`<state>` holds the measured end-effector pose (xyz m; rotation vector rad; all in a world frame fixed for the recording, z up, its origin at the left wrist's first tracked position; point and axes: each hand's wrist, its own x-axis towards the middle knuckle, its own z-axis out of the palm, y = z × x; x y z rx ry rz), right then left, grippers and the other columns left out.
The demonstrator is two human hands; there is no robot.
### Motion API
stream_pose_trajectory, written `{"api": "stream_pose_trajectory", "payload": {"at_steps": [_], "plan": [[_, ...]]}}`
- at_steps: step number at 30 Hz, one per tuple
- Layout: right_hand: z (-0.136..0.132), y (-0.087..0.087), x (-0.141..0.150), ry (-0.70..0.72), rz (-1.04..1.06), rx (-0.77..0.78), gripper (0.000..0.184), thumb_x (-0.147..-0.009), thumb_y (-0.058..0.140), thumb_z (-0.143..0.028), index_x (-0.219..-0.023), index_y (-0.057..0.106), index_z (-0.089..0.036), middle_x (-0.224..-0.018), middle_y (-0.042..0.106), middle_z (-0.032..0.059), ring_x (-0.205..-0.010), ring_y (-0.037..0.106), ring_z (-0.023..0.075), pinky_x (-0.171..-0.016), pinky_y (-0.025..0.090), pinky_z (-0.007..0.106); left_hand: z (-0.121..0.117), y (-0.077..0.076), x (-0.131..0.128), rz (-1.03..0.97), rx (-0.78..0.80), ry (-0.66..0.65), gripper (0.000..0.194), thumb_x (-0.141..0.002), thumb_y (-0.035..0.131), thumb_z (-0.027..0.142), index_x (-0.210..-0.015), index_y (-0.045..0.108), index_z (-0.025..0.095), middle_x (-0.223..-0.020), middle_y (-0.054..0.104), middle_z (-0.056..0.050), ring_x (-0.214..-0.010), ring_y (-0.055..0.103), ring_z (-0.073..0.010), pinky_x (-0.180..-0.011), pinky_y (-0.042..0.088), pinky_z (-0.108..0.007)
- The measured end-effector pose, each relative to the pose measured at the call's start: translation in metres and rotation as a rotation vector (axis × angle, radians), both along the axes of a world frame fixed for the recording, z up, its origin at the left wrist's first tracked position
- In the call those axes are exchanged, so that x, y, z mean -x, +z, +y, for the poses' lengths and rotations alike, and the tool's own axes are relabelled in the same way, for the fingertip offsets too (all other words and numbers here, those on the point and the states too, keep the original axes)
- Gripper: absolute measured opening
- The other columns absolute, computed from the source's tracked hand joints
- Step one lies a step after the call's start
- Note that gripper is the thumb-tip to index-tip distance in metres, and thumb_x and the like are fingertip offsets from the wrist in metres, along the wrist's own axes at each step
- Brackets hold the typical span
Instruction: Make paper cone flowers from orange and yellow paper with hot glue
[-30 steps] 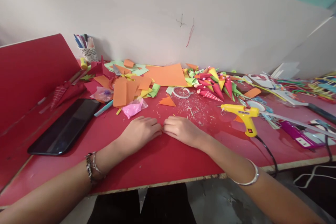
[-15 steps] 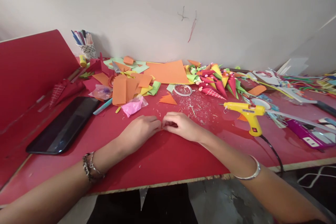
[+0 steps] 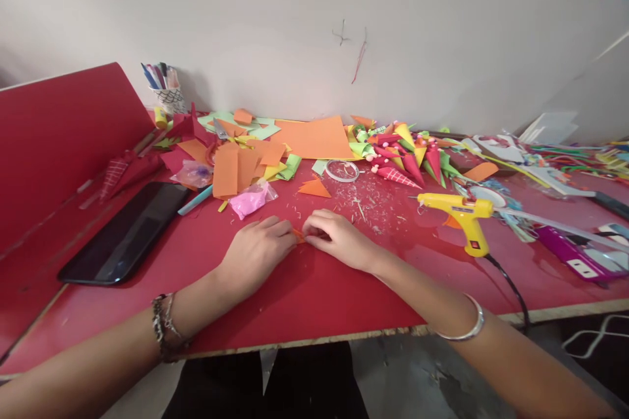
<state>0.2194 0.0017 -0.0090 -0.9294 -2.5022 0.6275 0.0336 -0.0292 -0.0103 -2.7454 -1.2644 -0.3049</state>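
The right hand (image 3: 339, 239) pinches a bit of orange paper (image 3: 299, 235) at the curled left hand's (image 3: 260, 253) two o'clock, though I can't tell if the left pinches too, with a clear bag (image 3: 251, 200) of pink stuff at the paper's ten o'clock and a cup (image 3: 170, 100) of pens (image 3: 161, 76) farther, toward half past ten.

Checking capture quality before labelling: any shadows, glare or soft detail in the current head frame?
Head view: pen cup shadows the wall; head view: tabletop shows pale sheen toward right; head view: orange paper between left hand and right hand looks indistinct.
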Motion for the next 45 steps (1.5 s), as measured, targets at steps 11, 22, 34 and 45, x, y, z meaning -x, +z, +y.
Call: {"api": "stream_pose_trajectory", "payload": {"at_steps": [11, 22, 34, 45], "plan": [[-0.002, -0.004, 0.001, 0.071, -0.146, -0.249, 0.015, -0.084, 0.044, -0.017, -0.072, 0.053, -0.014, -0.075, 0.053, 0.0051, -0.074, 0.045, 0.0154, -0.066, 0.04, 0.026, 0.008, 0.002, 0.0, -0.021, 0.116, -0.04, 0.018, -0.084, 0.043, 0.022, -0.083, 0.061, 0.017, -0.079, 0.059, -0.004, -0.072, 0.054, -0.0158, -0.06, 0.04, -0.025], [0.007, 0.002, 0.002, 0.086, -0.184, -0.152, 0.006, -0.08, 0.05, -0.014, -0.074, 0.052, -0.013, -0.078, 0.055, 0.005, -0.076, 0.049, 0.0148, -0.068, 0.041, 0.025, 0.012, 0.001, -0.003, 0.05, 0.085, -0.003, 0.019, -0.085, 0.041, 0.022, -0.072, 0.053, 0.015, -0.069, 0.057, -0.003, -0.059, 0.053, -0.0155, -0.053, 0.036, -0.026], [0.002, -0.009, 0.005, 0.035, -0.294, -0.359, 0.007, -0.082, 0.046, -0.015, -0.079, 0.051, -0.012, -0.081, 0.055, 0.0057, -0.078, 0.048, 0.0169, -0.068, 0.042, 0.027, 0.004, 0.008, -0.018, 0.484, -0.024, -0.014, 0.023, -0.076, 0.035, -0.002, -0.078, 0.055, 0.008, -0.074, 0.057, -0.01, -0.062, 0.055, -0.0192, -0.051, 0.037, -0.028], [0.003, -0.014, 0.002, -0.002, -0.36, -0.669, 0.019, -0.086, 0.039, -0.02, -0.073, 0.052, -0.014, -0.072, 0.054, 0.004, -0.073, 0.048, 0.0164, -0.056, 0.034, 0.026, 0.017, 0.02, 0.0, 0.415, -0.032, -0.154, 0.022, -0.081, 0.036, 0.005, -0.072, 0.054, 0.013, -0.064, 0.054, -0.003, -0.051, 0.05, -0.0138, -0.047, 0.033, -0.025]]}}
